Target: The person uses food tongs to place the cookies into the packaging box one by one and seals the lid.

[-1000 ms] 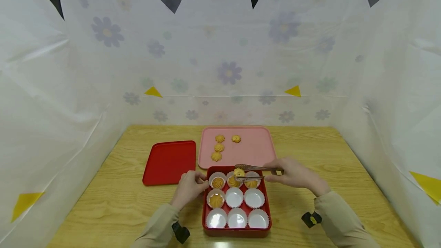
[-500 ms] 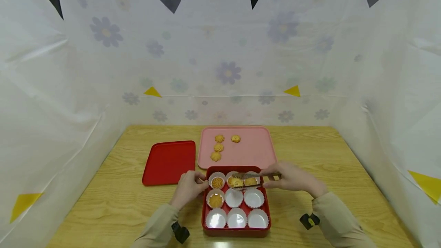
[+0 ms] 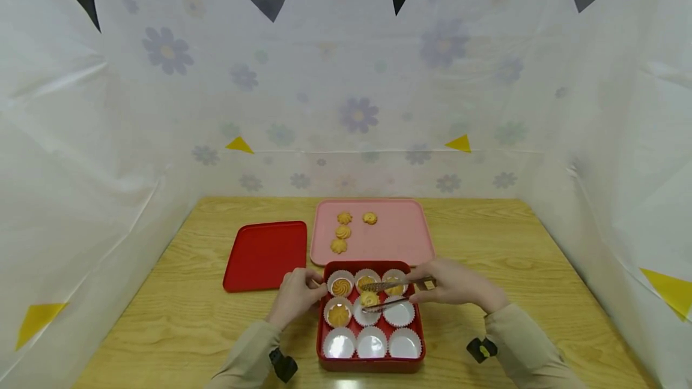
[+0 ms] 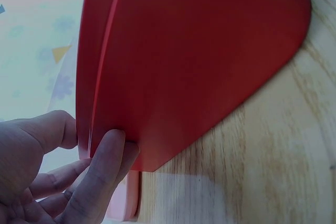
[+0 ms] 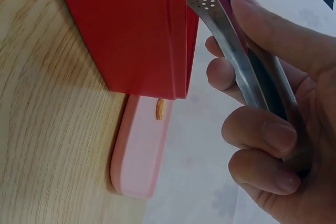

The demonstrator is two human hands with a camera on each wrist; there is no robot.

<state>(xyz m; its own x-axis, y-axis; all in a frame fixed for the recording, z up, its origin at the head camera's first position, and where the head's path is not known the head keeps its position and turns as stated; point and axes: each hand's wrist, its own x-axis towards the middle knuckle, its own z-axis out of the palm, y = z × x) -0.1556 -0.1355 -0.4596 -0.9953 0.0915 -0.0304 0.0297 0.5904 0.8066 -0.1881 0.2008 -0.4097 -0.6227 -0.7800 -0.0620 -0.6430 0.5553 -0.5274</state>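
My right hand grips metal tongs with perforated ends. Between the tong tips is a swirled butter cookie, at the middle paper cup of the box's second row; whether it touches the cup I cannot tell. The red box holds rows of white paper cups. Cookies sit in all three back-row cups and in the left cup of the second row. My left hand holds the box's left wall near its back corner, thumb at the rim and fingers against the outside.
Behind the box lies a pink tray with several cookies on its left half. A flat red tray lies to the left. White sheeting surrounds the wooden table.
The right hand has lowered the tongs and cookie from above the back row and brought them nearer, to the second row's middle cup. The left hand stays at the box.
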